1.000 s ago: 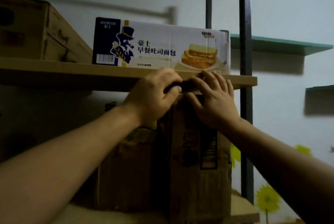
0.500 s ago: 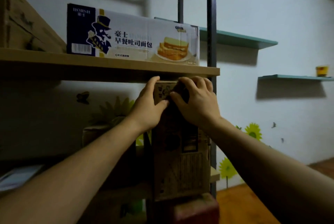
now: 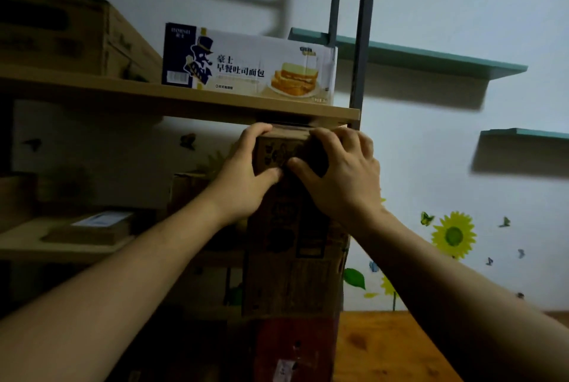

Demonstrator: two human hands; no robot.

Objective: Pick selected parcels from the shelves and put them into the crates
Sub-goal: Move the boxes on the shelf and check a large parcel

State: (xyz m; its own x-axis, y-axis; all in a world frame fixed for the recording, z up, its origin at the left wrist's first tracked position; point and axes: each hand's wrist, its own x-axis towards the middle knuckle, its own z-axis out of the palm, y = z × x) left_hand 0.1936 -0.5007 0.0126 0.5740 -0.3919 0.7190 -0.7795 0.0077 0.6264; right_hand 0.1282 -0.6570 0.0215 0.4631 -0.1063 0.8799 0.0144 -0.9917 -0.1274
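Note:
A tall brown cardboard parcel (image 3: 292, 270) stands upright under the upper wooden shelf (image 3: 184, 101), its top just below the shelf board. My left hand (image 3: 246, 178) grips its top left corner, fingers curled over the top edge. My right hand (image 3: 341, 172) grips the top right corner the same way, thumb on the front face. The parcel's base is out from the lower shelf, above a dark red box (image 3: 295, 347).
A white and blue bread carton (image 3: 249, 65) and a brown box (image 3: 70, 39) sit on the upper shelf. A flat parcel (image 3: 92, 227) lies on the lower shelf at left. A dark metal post (image 3: 361, 36) stands at right, beside teal wall shelves (image 3: 431, 58).
Both hands have drawn the tall parcel out from the lower shelf toward me. Their grip has shifted from the middle of its top to the two top corners.

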